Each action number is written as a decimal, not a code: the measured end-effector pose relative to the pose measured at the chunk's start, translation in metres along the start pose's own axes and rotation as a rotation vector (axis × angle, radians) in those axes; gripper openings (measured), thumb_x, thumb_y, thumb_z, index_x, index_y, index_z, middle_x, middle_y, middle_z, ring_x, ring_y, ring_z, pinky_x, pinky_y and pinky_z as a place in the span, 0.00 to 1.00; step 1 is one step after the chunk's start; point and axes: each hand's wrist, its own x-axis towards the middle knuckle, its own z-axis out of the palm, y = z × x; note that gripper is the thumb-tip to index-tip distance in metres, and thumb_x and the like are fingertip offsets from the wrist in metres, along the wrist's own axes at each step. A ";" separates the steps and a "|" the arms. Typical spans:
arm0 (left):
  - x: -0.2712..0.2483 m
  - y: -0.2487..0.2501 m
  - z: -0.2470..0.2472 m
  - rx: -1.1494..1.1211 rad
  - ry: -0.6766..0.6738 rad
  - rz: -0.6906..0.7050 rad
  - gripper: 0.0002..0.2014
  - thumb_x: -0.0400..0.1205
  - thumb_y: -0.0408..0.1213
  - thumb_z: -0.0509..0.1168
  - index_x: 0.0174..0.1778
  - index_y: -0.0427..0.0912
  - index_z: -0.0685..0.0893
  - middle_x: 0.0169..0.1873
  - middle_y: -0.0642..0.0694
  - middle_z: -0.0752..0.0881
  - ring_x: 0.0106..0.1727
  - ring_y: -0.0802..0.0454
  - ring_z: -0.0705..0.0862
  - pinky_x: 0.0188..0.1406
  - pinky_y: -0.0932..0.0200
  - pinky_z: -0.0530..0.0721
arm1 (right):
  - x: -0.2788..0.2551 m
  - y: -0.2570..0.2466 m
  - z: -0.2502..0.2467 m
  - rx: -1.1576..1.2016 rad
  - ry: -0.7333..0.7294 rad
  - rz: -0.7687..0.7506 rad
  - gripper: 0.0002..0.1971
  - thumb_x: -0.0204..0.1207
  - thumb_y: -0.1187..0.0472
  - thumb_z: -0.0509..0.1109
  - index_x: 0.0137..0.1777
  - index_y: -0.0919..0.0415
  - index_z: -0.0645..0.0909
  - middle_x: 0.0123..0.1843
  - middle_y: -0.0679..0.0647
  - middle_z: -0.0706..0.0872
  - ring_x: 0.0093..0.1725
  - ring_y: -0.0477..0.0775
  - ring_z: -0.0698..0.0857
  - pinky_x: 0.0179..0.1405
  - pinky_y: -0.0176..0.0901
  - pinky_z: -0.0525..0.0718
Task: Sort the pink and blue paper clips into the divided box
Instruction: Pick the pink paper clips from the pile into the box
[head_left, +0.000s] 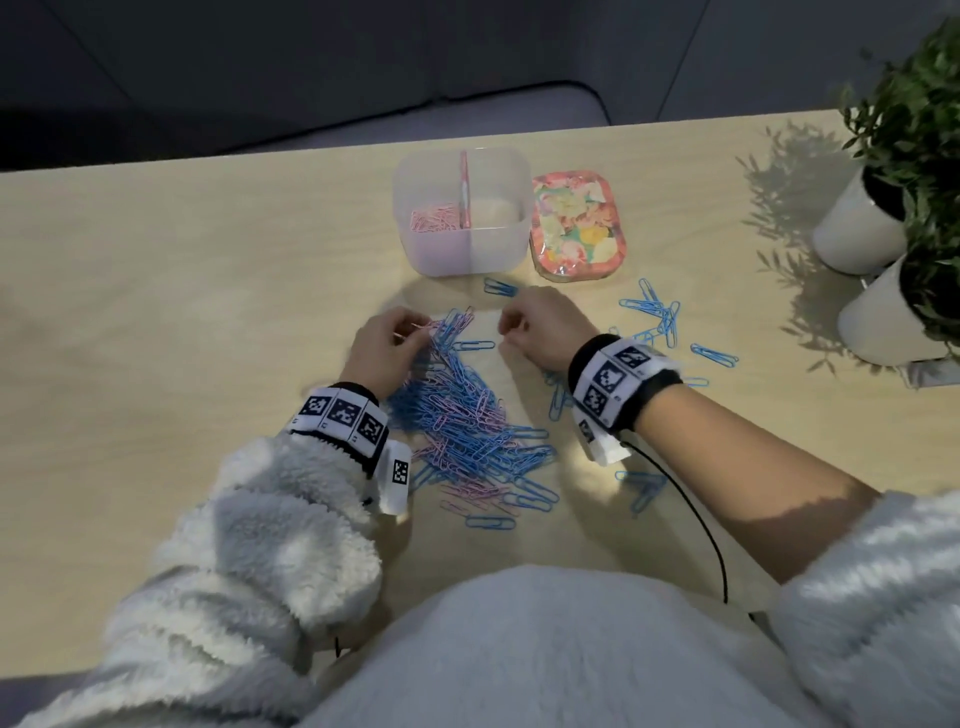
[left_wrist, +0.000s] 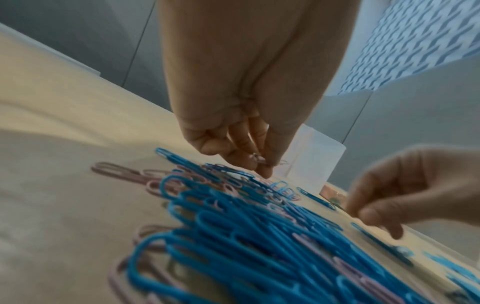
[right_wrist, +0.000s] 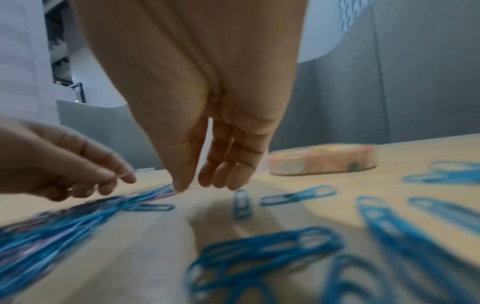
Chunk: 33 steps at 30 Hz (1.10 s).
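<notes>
Left hand pinches a pink clip at the far tip of the mixed pink/blue pile. Right hand, fingers loosely curled, nothing visibly held, hovers over bare desk betw. pile & loose blue clips on the right. Beyond both: divided box, pink clips in its left compartment, right looks bare. Floral tin just beside it; two potted plants far right.

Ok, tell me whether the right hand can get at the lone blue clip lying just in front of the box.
Probably yes. The right hand is beside the lone blue clip, which lies flat on bare table, apart from the divided box, with nothing between them.
</notes>
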 end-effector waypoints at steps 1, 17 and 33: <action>0.000 -0.001 0.001 0.023 0.007 0.004 0.06 0.81 0.33 0.64 0.51 0.39 0.83 0.41 0.42 0.85 0.42 0.42 0.86 0.42 0.52 0.86 | 0.003 -0.007 0.007 0.005 -0.011 -0.038 0.08 0.75 0.66 0.68 0.51 0.63 0.86 0.54 0.58 0.87 0.54 0.56 0.84 0.49 0.41 0.75; -0.005 0.002 0.003 -0.192 -0.045 -0.055 0.13 0.75 0.19 0.66 0.55 0.31 0.80 0.36 0.45 0.84 0.31 0.63 0.86 0.32 0.72 0.86 | 0.019 -0.014 0.000 -0.113 0.041 -0.053 0.14 0.76 0.72 0.61 0.55 0.59 0.84 0.58 0.58 0.85 0.59 0.59 0.83 0.59 0.50 0.79; -0.001 0.007 -0.005 -0.571 0.044 -0.361 0.16 0.82 0.37 0.56 0.26 0.42 0.72 0.19 0.50 0.71 0.16 0.58 0.69 0.14 0.68 0.69 | 0.004 0.013 0.001 0.244 0.058 -0.035 0.05 0.75 0.65 0.68 0.47 0.66 0.84 0.42 0.54 0.84 0.41 0.49 0.79 0.40 0.32 0.78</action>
